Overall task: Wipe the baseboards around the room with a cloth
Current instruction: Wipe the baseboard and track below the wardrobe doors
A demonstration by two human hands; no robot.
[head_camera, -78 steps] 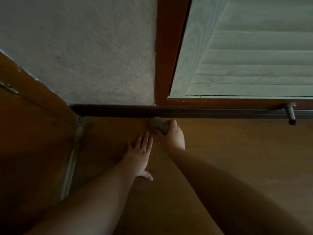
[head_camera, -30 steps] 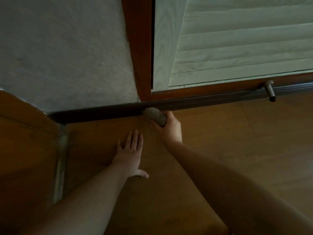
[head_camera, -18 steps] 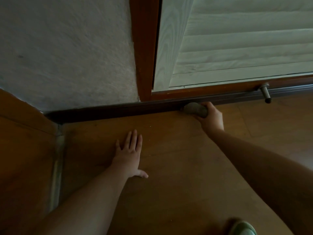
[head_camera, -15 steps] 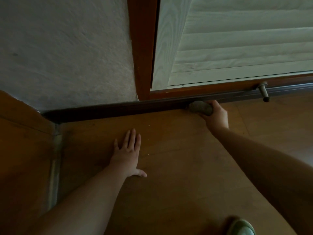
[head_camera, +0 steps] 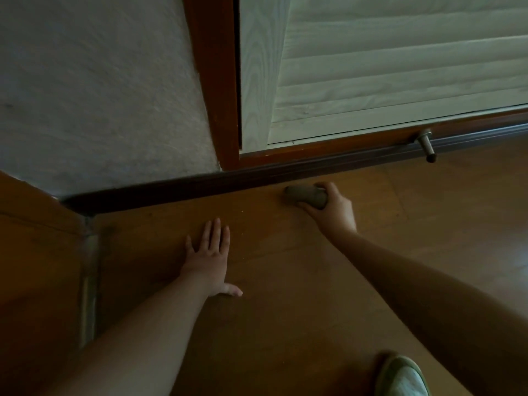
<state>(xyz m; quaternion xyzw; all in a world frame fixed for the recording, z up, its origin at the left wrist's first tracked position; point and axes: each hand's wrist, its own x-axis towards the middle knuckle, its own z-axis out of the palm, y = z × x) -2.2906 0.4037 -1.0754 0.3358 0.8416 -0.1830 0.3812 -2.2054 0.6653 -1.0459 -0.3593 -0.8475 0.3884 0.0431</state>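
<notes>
Right hand grips cloth near baseboard; left hand flat on floor.

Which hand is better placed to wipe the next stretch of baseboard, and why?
Right. The right hand grips the cloth near the baseboard; the left hand lies flat on the floor, bracing.

shoe cut off by bottom edge, cloth partly hidden in right hand, louvred door cropped at top and right
</notes>
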